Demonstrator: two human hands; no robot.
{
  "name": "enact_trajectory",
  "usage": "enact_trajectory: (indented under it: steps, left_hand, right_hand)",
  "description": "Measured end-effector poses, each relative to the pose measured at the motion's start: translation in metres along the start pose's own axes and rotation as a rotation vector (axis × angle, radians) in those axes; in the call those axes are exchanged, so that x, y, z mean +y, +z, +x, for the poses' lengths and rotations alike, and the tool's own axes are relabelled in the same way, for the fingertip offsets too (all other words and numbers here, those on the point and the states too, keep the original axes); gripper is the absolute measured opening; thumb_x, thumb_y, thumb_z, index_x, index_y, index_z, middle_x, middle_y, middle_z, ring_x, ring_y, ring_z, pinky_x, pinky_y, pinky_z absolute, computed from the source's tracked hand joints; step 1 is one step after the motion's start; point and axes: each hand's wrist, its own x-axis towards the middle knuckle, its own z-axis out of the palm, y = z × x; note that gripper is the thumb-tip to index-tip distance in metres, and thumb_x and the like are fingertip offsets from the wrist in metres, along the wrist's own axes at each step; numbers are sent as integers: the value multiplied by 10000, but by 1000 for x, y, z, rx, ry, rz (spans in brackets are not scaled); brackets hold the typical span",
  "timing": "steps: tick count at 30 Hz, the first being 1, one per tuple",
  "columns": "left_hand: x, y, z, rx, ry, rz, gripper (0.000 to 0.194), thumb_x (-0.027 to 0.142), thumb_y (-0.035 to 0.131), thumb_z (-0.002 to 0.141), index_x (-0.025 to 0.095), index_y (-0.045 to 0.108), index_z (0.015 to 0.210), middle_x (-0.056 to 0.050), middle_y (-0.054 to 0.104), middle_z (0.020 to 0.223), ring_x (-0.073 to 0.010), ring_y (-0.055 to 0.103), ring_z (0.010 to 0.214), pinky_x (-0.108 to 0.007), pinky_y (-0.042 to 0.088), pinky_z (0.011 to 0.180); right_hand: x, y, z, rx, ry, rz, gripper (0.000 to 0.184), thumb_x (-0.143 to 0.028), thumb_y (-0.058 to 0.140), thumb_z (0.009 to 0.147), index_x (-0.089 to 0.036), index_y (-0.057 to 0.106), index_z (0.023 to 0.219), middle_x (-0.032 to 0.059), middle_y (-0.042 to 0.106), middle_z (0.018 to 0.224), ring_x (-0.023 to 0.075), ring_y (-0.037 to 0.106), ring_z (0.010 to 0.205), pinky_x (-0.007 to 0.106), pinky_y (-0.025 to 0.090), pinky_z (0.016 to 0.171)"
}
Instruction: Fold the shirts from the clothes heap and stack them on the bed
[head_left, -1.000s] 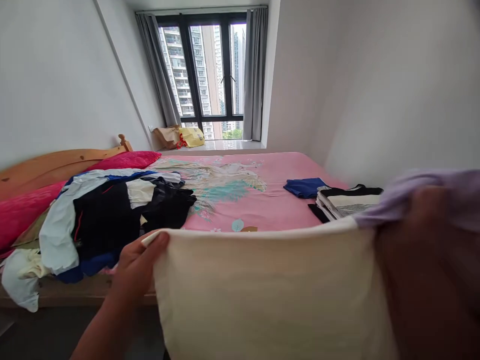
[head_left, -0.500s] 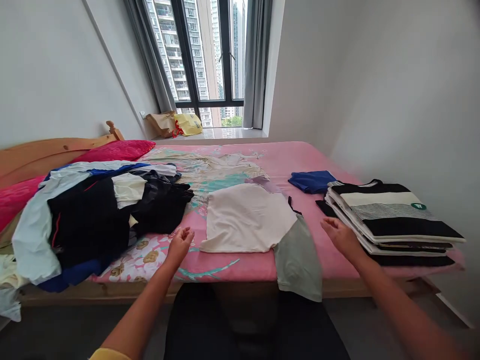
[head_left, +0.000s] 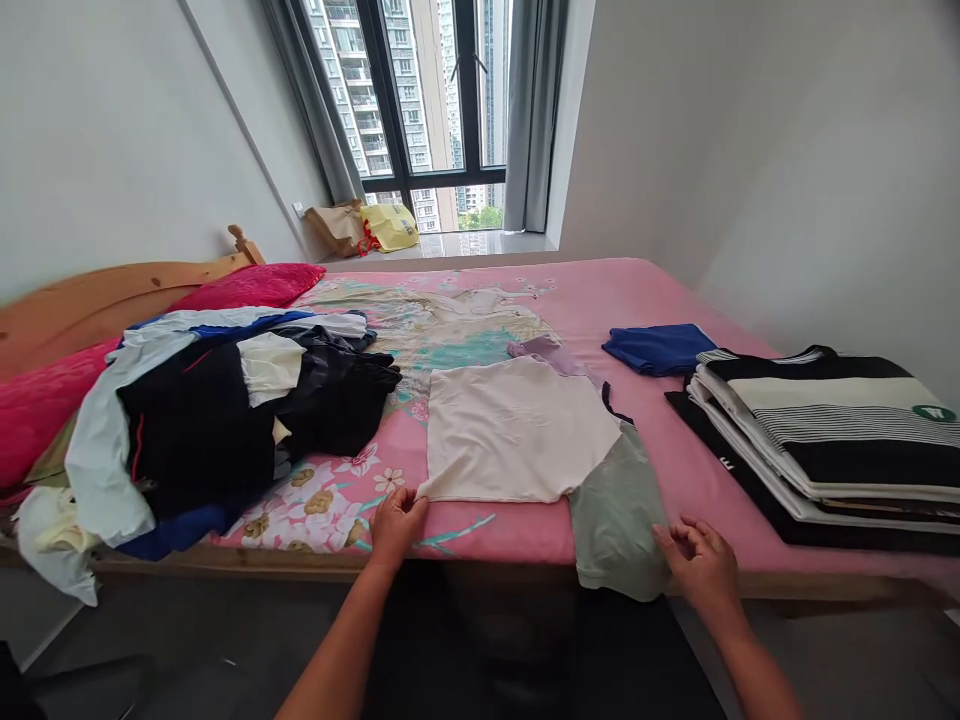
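A cream garment (head_left: 517, 430) lies spread on the bed. At its right, a grey-green cloth part (head_left: 619, 520) hangs over the bed's front edge, with a black strap (head_left: 616, 408) above it. My left hand (head_left: 397, 525) pinches the cream garment's lower left corner between thumb and fingers. Beside the right edge of the grey-green part is my right hand (head_left: 701, 565), fingers loosely bent and apart from the thumb, whose tip is at the cloth. Whether it touches the fabric is hard to see. A bit of mauve cloth (head_left: 555, 352) shows behind the cream garment.
A heap of loose clothes (head_left: 202, 430) covers the bed's left side. On the right stand a stack of folded shirts (head_left: 847, 430) and a folded blue garment (head_left: 660, 348). Red pillows (head_left: 255, 285) lie by the wooden headboard (head_left: 142, 295). Bags (head_left: 390, 226) sit on the windowsill.
My left hand has moved right and down and taken hold of the cream garment's corner. My right hand has come away from the shirt stack, down towards the grey-green part. The view has shifted slightly.
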Motion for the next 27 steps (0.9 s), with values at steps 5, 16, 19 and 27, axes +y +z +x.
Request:
enact_trajectory:
  steps: [5, 16, 19, 27]
  left_hand:
    - [-4, -4, -1, -138, -41, -252, 302, 484, 551, 692, 195, 572, 608, 44, 549, 577, -135, 499, 600, -232, 326, 576]
    - [0, -21, 4, -154, -162, -502, 259, 394, 576, 580, 196, 493, 725, 62, 528, 560, -101, 480, 466, -223, 373, 489]
    - [-4, -23, -23, -148, -232, -578, 334, 353, 595, 552, 195, 505, 832, 38, 579, 612, -99, 480, 448, -217, 352, 446]
    - [-45, -3, -104, -259, -524, -775, 486, 368, 719, 450, 182, 578, 877, 7, 603, 560, -100, 476, 406, -168, 238, 365]
  right_hand:
    - [-28, -15, -33, -102, 197, 110, 606, -745, 471, 659, -171, 628, 774, 109, 635, 813, 283, 573, 822, 423, 438, 806]
    - [-58, -43, -32, -301, 784, 969, 307, -421, 661, 613, -265, 613, 873, -28, 685, 725, 222, 656, 711, 307, 537, 649]
    - [-43, -66, -33, -292, 867, 981, 311, -358, 706, 555, -255, 605, 830, -42, 659, 668, 187, 630, 616, 265, 525, 560]
    - [-3, -100, -70, -391, 944, 853, 305, -391, 769, 439, -218, 672, 670, 29, 660, 702, 242, 634, 649, 334, 562, 575]
